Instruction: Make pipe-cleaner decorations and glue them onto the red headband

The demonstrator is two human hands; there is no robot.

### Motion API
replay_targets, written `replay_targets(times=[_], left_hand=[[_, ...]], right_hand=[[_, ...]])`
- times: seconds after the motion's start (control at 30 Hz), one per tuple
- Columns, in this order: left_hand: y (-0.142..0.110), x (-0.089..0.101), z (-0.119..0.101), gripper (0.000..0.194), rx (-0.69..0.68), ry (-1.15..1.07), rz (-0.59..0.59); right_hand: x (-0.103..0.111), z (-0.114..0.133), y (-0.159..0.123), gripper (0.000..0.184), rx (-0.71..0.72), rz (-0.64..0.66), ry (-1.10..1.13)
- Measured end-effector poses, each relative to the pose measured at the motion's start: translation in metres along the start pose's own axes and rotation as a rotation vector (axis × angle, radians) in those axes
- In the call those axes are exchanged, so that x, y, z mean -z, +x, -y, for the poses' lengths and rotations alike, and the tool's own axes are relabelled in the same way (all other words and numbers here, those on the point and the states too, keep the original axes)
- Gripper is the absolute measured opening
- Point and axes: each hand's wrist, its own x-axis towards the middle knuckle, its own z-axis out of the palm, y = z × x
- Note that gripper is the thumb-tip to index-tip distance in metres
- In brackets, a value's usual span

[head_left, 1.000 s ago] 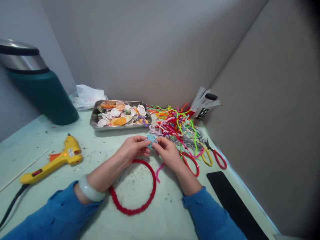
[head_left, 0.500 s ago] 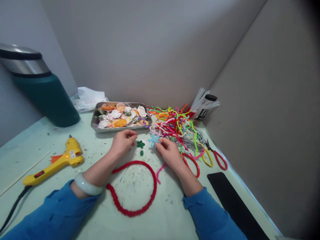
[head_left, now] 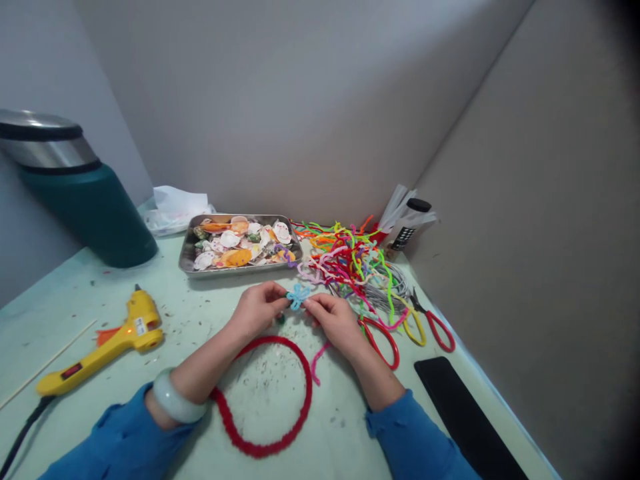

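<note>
Blue flower [head_left: 299, 296]: pinched by my left hand [head_left: 257, 312] and right hand [head_left: 336, 323], fingertips narrow on opposite petals. It's beyond the red loop [head_left: 260, 449], nearer than the shell tray [head_left: 240, 271], left of the scissors [head_left: 381, 341].

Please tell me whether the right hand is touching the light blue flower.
Touching: the head view shows the right hand with its thumb and fingertips against the right side of the light blue flower, with no gap between.
</note>
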Motion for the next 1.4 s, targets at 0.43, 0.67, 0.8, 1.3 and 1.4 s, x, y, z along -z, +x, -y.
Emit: replay_targets(times=[0.43, 0.67, 0.8, 1.3, 1.4], left_hand=[[-0.007, 0.002, -0.019, 0.033, 0.221, -0.558, 0.167], [-0.004, 0.001, -0.016, 0.029, 0.196, -0.444, 0.179], [-0.001, 0.001, -0.008, 0.027, 0.217, -0.541, 0.167], [-0.001, 0.001, -0.013, 0.032, 0.207, -0.535, 0.202], [0.001, 0.001, -0.010, 0.033, 0.233, -0.555, 0.166]], right_hand=[[0.005, 0.006, -0.002, 0.027, 0.037, -0.070, -0.173], [0.001, 0.007, -0.003, 0.028, 0.104, -0.060, -0.164], [0.002, 0.004, -0.002, 0.036, 0.012, -0.047, 0.028], [-0.008, 0.009, -0.004, 0.020, 0.129, -0.160, -0.140], [-0.006, 0.004, -0.002, 0.020, 0.113, -0.215, -0.103]])
